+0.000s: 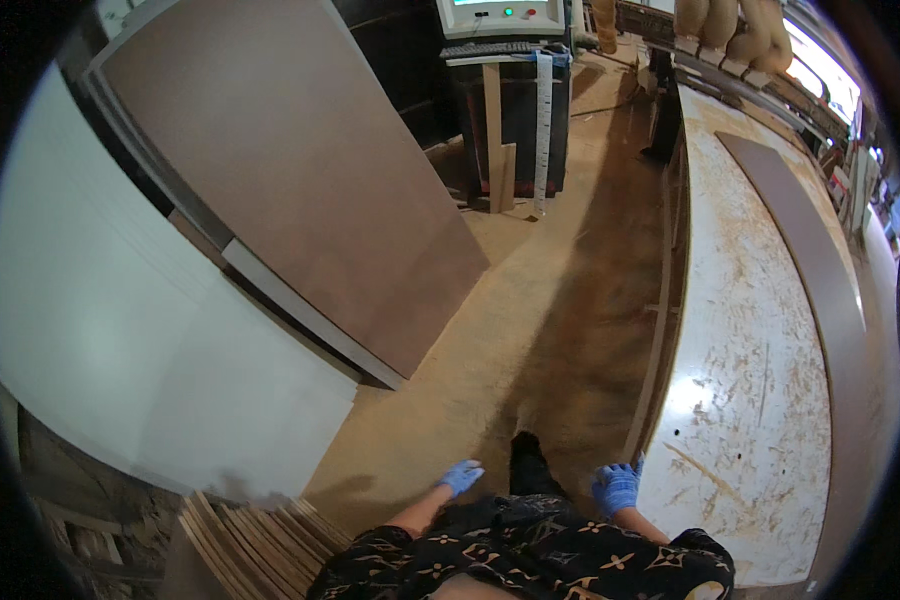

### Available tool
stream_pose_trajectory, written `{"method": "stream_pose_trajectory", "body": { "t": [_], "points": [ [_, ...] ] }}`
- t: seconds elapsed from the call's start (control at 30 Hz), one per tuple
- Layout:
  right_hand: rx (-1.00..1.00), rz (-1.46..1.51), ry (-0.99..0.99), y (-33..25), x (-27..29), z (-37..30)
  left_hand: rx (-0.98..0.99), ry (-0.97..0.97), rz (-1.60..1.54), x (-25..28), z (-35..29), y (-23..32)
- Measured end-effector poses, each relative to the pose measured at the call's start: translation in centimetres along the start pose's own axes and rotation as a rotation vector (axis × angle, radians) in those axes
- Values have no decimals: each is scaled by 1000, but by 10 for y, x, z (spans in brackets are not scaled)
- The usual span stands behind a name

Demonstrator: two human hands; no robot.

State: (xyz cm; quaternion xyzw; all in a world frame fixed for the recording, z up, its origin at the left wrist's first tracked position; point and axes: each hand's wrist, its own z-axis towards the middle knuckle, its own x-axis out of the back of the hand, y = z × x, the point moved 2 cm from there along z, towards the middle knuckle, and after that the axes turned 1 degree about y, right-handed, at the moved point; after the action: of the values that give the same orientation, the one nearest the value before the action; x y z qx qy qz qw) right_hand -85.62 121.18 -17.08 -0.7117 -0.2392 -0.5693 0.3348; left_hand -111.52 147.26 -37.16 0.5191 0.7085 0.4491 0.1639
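Both my hands wear blue gloves. My left hand (460,477) hangs low beside my body over the dusty floor, its fingers stretched out and nothing in them. By the near left edge of the white sheet (740,360) is my right hand (618,487), with loosely bent fingers and no visible object in it. Whether it touches that edge I cannot tell. The white sheet carries scattered sawdust and a few small dark holes. A long brown strip of board (800,240) lies along its right side.
To the left are stacks topped by a large brown panel (300,180) and a white panel (120,320). Several upright boards (260,545) stand at lower left. A control console (505,45) stands ahead, strips leaning on it. Sawdust covers the floor (490,340) between. Ducts (735,35) hang at upper right.
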Motion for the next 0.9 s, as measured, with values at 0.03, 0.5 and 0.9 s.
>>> {"method": "stream_pose_trajectory", "body": {
  "t": [0.03,0.5,0.9],
  "points": [
    [-44,19,-28,-2,-9,14,-31,-25,69,6,17,13],
    [-349,717,-243,35,43,382,269,378,319,220,218,81],
    [-170,825,38,-18,111,681,-179,-100,911,253,499,259]
  ]
}}
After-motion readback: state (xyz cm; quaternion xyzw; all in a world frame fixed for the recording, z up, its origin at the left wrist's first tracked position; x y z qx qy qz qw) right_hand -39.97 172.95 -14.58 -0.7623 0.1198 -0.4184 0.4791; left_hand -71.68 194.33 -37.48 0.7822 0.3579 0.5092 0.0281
